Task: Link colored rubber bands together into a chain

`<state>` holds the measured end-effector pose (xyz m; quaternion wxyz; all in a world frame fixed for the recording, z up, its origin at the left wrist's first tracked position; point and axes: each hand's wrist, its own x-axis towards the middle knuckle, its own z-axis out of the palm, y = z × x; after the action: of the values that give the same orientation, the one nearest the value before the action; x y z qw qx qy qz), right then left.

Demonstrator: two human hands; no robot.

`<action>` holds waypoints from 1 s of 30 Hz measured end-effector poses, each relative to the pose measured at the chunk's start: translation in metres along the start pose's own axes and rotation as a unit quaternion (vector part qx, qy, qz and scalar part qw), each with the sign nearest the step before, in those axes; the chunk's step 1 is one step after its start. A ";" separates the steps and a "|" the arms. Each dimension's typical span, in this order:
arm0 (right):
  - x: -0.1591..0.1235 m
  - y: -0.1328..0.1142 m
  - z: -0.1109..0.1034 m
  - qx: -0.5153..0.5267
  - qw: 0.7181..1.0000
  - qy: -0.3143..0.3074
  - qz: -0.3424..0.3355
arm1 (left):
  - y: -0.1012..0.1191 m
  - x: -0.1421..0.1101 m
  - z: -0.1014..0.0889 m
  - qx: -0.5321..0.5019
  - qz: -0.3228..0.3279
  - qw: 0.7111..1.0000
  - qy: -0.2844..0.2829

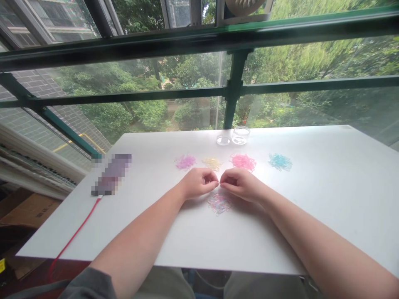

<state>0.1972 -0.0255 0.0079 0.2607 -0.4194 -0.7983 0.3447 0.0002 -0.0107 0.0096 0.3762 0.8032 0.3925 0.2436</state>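
Note:
My left hand (pixel 201 183) and my right hand (pixel 240 185) meet fingertip to fingertip, each closed in a pinch. Whatever sits between the fingertips is too small to make out. Just below them on the table lies a mixed-colour pile (pixel 219 203) of thin translucent loops that look like small elastic bands. Beyond the hands, single-colour piles form a row: purple loops (pixel 185 162), yellow loops (pixel 212 163), pink loops (pixel 243 162) and blue loops (pixel 280 162). My left hand is nearest the yellow pile, my right hand the pink one.
A clear round container (pixel 241 135) stands at the white table's (pixel 330 199) far edge, with its clear lid (pixel 223 140) beside it. At left lies a blurred-out phone-like object (pixel 114 172) with a red cable (pixel 76 232). Behind the table runs a green railing (pixel 140 97).

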 end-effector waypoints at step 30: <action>0.000 0.002 0.002 0.013 1.000 0.012 0.003 | -0.004 0.000 -0.001 -0.004 0.001 1.000 0.015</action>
<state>0.1969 -0.0248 0.0050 0.2747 -0.4224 -0.7894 0.3507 -0.0022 -0.0093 0.0070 0.3732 0.7984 0.3960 0.2580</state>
